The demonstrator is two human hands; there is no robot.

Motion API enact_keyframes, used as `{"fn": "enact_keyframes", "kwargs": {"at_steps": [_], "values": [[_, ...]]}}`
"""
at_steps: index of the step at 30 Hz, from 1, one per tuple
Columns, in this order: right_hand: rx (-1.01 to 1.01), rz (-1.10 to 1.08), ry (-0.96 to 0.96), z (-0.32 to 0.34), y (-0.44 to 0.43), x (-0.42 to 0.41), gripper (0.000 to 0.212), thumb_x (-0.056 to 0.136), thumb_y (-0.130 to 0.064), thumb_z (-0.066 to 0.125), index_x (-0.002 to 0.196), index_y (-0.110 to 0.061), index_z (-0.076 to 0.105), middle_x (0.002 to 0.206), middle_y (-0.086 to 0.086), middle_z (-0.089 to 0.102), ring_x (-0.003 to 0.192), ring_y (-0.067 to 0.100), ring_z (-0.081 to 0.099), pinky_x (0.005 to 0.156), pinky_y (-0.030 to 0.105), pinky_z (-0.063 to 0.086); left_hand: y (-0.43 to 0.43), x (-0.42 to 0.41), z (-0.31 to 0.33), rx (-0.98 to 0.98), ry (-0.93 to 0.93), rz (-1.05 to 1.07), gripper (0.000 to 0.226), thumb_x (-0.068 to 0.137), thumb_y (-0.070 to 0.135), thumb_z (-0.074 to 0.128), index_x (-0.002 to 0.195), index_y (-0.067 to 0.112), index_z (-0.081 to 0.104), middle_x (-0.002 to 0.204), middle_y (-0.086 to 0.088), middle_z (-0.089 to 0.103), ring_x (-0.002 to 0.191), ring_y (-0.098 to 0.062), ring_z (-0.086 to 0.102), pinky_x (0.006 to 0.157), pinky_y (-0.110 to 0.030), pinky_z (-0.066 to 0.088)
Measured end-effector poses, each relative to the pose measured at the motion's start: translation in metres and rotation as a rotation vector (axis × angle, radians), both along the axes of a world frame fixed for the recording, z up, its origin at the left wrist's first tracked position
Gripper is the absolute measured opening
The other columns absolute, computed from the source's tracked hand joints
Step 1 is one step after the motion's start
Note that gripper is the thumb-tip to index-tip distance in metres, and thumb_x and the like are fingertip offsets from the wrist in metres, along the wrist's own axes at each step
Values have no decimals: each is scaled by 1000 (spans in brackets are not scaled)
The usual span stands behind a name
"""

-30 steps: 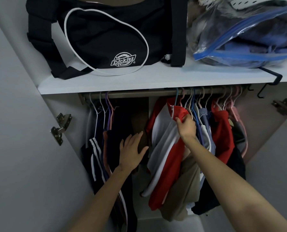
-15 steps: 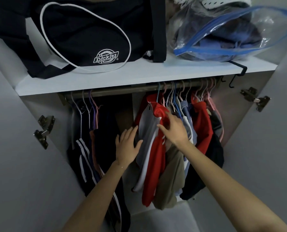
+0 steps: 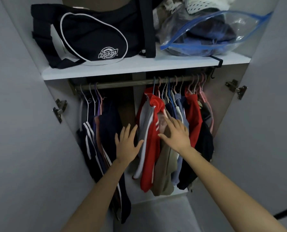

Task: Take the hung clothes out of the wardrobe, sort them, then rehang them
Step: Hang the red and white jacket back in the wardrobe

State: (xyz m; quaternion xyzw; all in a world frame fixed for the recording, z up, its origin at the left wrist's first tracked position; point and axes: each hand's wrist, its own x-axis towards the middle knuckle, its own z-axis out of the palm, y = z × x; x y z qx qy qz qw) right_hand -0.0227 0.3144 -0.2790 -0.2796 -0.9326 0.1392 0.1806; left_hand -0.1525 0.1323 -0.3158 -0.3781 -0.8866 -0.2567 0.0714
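Note:
Clothes hang on hangers from a metal rail (image 3: 122, 84) inside the wardrobe. A dark group with white-striped trousers (image 3: 89, 139) hangs at the left. At the right hang a red and grey jacket (image 3: 147, 131), a beige garment (image 3: 164, 173), blue pieces and a red shirt (image 3: 193, 114). My left hand (image 3: 127, 144) is spread flat against the left side of the red and grey jacket. With straight fingers, my right hand (image 3: 176, 133) presses between that jacket and the blue clothes. Neither hand grips anything.
Above the rail a white shelf (image 3: 139, 69) carries a black Dickies bag (image 3: 92, 34) and a clear zip bag of clothes (image 3: 206, 36). Both wardrobe doors stand open, with hinges (image 3: 60, 109) at either side. A gap shows between the two clothing groups.
My right hand let go of the red jacket's collar and moved down, now flat among the clothes. My left hand moved right onto the jacket. The camera view shifted.

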Motion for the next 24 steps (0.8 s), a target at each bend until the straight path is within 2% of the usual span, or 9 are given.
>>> {"fn": "enact_keyframes", "kwargs": {"at_steps": [3, 8, 14, 20, 24], "values": [[17, 29, -32, 3, -9, 36, 81, 91, -61, 51, 156, -30, 15, 161, 4, 20, 149, 27, 11, 118, 50, 16, -11, 34, 2, 23, 32, 43, 81, 86, 68, 21, 155, 26, 29, 162, -7, 23, 151, -28, 15, 119, -55, 5], [50, 98, -58, 13, -28, 98, 79, 92, -60, 50, 156, -31, 13, 162, 7, 17, 149, 28, 9, 118, 51, 11, -38, 99, 9, 52, 51, 117, 81, 86, 68, 23, 155, 27, 27, 162, -7, 23, 151, -29, 16, 119, -56, 7], [60, 174, -58, 27, -59, 153, 79, 92, -63, 48, 155, -33, 12, 161, 7, 18, 149, 28, 9, 118, 53, 12, -81, 171, 30, 50, 92, 204, 69, 98, 52, 49, 157, 27, 23, 163, -6, 20, 152, -27, 12, 121, -53, 3], [85, 219, -54, 45, -88, 187, 79, 92, -62, 48, 156, -34, 10, 161, 6, 17, 150, 29, 7, 118, 54, 13, -112, 212, 41, 46, 125, 263, 71, 97, 53, 51, 157, 28, 22, 163, -5, 22, 152, -25, 13, 121, -55, 9], [92, 230, -21, 54, -102, 199, 79, 93, -61, 48, 156, -34, 8, 162, 5, 16, 150, 29, 6, 119, 54, 13, -128, 223, 52, 46, 138, 254, 72, 97, 53, 50, 157, 29, 20, 164, -4, 19, 152, -25, 11, 122, -53, 7]]}}
